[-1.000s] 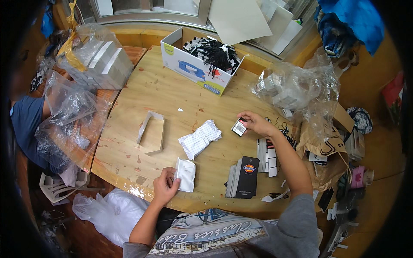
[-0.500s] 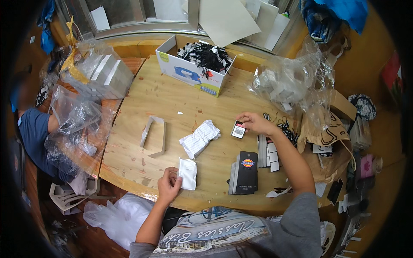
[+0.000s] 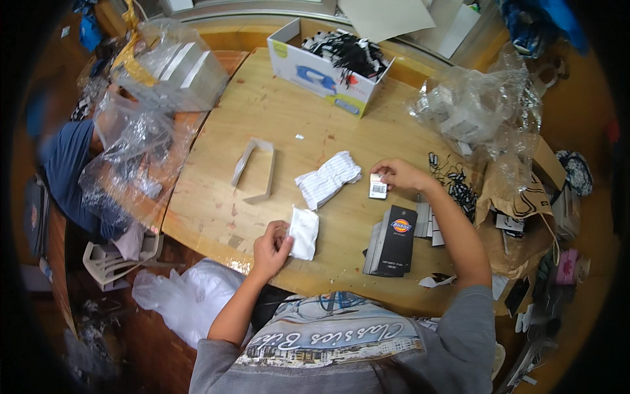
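Observation:
My left hand point(image 3: 272, 249) grips the edge of a flat white packet point(image 3: 304, 234) near the table's front edge, thumb on top and fingers bent. A small white tag with a barcode point(image 3: 378, 190) is pinched in my right hand point(image 3: 400, 175), just above or against the tabletop. Between the hands, a little farther off, lies a crumpled white striped bundle point(image 3: 328, 179). A stack of black card hang tags point(image 3: 395, 240) sits nearer me than the right hand. White-faced tags point(image 3: 425, 220) lie partly hidden behind my right forearm.
A bent card strip point(image 3: 270, 172) stands left of the bundle. At the back is a carton point(image 3: 321, 77) full of black-and-white corded tags. Clear plastic bags point(image 3: 469, 108) and a brown paper bag point(image 3: 515, 223) crowd the right. Another person's blue sleeve point(image 3: 71, 171) shows at far left.
The whole view has shifted, so the table sits higher and farther right in it. My right hand has drawn the tag slightly toward me; my left still holds the packet.

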### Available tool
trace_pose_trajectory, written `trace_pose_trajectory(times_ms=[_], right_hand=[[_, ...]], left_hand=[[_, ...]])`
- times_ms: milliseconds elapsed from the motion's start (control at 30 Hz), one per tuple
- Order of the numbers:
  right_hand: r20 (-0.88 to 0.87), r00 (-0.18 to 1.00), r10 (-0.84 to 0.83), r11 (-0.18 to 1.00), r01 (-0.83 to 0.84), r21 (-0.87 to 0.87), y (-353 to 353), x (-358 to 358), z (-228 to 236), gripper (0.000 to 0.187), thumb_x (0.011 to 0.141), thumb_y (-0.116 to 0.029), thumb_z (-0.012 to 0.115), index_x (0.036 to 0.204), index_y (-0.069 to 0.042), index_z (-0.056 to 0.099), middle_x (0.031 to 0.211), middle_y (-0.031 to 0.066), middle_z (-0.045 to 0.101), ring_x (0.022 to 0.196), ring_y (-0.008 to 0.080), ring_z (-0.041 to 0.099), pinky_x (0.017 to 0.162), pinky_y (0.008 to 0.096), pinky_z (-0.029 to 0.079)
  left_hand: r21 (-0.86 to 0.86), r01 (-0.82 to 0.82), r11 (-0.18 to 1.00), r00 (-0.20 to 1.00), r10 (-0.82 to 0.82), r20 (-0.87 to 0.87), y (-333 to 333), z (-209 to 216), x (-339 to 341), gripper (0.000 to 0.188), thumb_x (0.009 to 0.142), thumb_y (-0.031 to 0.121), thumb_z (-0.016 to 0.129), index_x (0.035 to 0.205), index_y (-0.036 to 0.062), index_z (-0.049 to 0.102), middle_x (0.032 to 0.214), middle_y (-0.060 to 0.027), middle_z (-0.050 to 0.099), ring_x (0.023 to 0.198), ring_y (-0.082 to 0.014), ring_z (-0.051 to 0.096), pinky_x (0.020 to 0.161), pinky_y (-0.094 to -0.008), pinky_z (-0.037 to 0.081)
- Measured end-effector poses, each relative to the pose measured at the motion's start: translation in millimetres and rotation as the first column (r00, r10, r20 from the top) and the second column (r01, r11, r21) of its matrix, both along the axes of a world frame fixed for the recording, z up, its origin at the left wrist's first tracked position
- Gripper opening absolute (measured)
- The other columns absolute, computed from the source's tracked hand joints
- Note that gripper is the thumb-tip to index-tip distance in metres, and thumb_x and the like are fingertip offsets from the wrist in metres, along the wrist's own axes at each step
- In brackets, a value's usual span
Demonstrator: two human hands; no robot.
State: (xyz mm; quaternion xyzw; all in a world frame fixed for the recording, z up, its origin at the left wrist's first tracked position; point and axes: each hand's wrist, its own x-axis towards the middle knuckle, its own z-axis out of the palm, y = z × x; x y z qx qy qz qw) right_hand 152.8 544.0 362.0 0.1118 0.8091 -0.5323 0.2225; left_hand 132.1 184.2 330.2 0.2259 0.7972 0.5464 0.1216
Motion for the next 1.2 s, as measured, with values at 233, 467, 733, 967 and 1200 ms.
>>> trace_pose_trajectory(times_ms=[233,467,733,967,1200], right_hand=[[-0.205,0.978,0.044,0.957,0.018,0.291,-13,9,43,0.035,0.074,-0.001,0.057,0.108,-0.006,0.053,0.086,0.0024,0.053,0.073,0.0112,0.047,0.069,0.0253,0.042],[-0.509,0.794,-0.333,0.943,0.271,-0.193,-70,64,156,0.030,0.076,0.005,0.050,0.105,0.000,0.052,0.095,0.0046,0.049,0.087,0.0111,0.050,0.072,0.0226,0.043],[-0.555,0.616,-0.559,0.779,0.161,-0.606,-147,144,158,0.034,0.069,0.014,0.055,0.100,0.002,0.045,0.101,0.0131,0.049,0.092,0.0148,0.049,0.079,0.0247,0.040],[-0.499,0.588,-0.636,0.757,0.351,-0.551,-200,168,111,0.030,0.072,0.012,0.056,0.099,0.002,0.047,0.095,0.0105,0.052,0.087,0.0131,0.052,0.076,0.0228,0.042],[-0.464,0.652,-0.600,0.799,0.519,-0.304,-230,145,73,0.027,0.079,0.009,0.049,0.105,0.003,0.047,0.096,0.0076,0.050,0.090,0.0105,0.050,0.074,0.0206,0.043]], left_hand=[[-0.307,0.049,0.950,0.971,-0.117,-0.209,0,32,6,0.032,0.068,0.022,0.066,0.090,0.0032,0.054,0.074,-0.0109,0.054,0.060,-0.0238,0.054,0.054,-0.0327,0.044],[-0.384,0.423,0.821,0.676,-0.568,-0.470,1,48,-1,0.040,0.060,0.013,0.069,0.094,0.0023,0.051,0.115,-0.0143,0.044,0.102,-0.0324,0.045,0.085,-0.0379,0.040],[-0.164,0.266,0.950,0.739,-0.310,-0.599,4,55,18,0.019,0.062,0.001,0.066,0.080,0.0022,0.059,0.081,-0.0092,0.055,0.071,-0.0224,0.055,0.057,-0.0292,0.046],[-0.025,0.112,0.993,0.944,-0.115,-0.309,19,77,24,0.007,0.068,0.002,0.065,0.067,-0.0026,0.059,0.060,-0.0074,0.049,0.048,-0.0121,0.049,0.044,-0.0223,0.040],[0.013,0.084,0.996,0.969,-0.079,-0.235,14,74,29,0.007,0.069,0.003,0.063,0.068,-0.0028,0.060,0.061,-0.0079,0.051,0.048,-0.0123,0.051,0.046,-0.0234,0.041]])
